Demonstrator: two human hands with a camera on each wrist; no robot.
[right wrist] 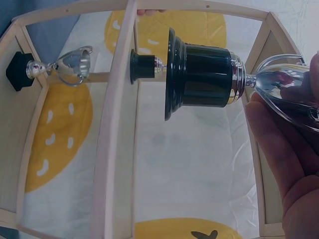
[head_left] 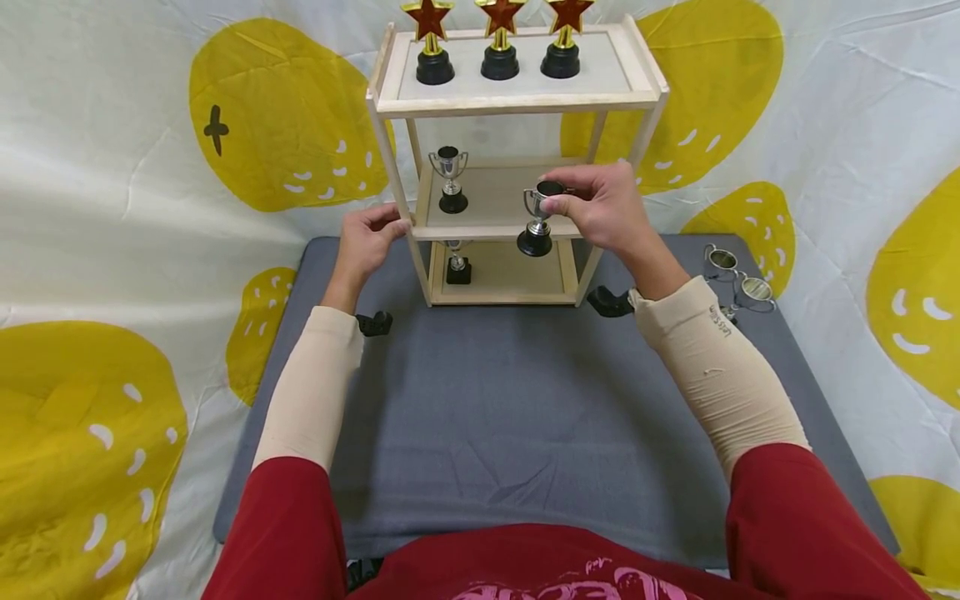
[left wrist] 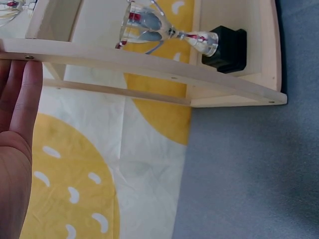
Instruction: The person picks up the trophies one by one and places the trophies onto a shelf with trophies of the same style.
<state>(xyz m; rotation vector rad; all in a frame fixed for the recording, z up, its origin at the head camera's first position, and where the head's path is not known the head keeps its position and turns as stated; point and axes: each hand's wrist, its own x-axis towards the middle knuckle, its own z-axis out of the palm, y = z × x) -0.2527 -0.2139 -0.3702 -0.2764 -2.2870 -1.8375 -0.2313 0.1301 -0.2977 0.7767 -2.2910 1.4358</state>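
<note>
My right hand [head_left: 603, 207] pinches a small silver trophy cup [head_left: 537, 218] by its bowl, upright with its round black base downward. It is in front of the middle shelf's right side; the right wrist view shows the cup's black base [right wrist: 204, 74] large. My left hand [head_left: 365, 248] holds the left post of the wooden shelf rack [head_left: 480, 233], fingertips at the post in the left wrist view. Another silver trophy cup [head_left: 450, 177] stands on the middle shelf's left. A trophy with a square black base [left wrist: 225, 50] stands below it on the bottom shelf.
Three star trophies [head_left: 500, 40] with black bases line the top shelf. Round-lensed glasses [head_left: 741, 275] lie at the right of the grey table [head_left: 495, 417]. Patterned white and yellow cloth [head_left: 285, 108] hangs behind and at both sides.
</note>
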